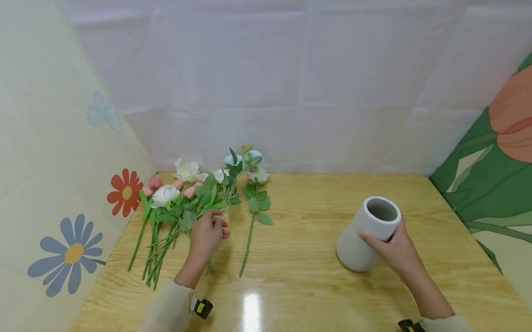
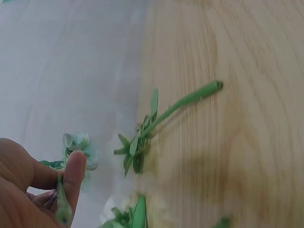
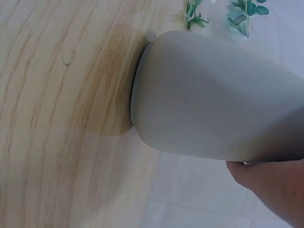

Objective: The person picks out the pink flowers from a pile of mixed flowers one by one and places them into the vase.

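My left hand (image 1: 208,233) pinches the green stem (image 2: 63,204) of a pale blue flower (image 1: 253,158) between thumb and fingers. That flower's head points away toward the back wall, and the stem's lower end shows below the hand. To the right of it, a single white flower with a leafy stem (image 1: 248,246) lies on the table. My right hand (image 1: 400,252) grips a smooth off-white vase (image 1: 357,243) near its rim, thumb on the near side. In the right wrist view, the vase's base (image 3: 147,95) is right at the tabletop.
A pile of flowers lies at the table's left: a white rose (image 1: 165,196), pink tulips (image 1: 189,191) and several green stems (image 1: 156,257). A pale cloth wall (image 1: 289,85) rises behind the wooden table (image 1: 294,293), with flower-printed cloths (image 1: 73,253) at both sides.
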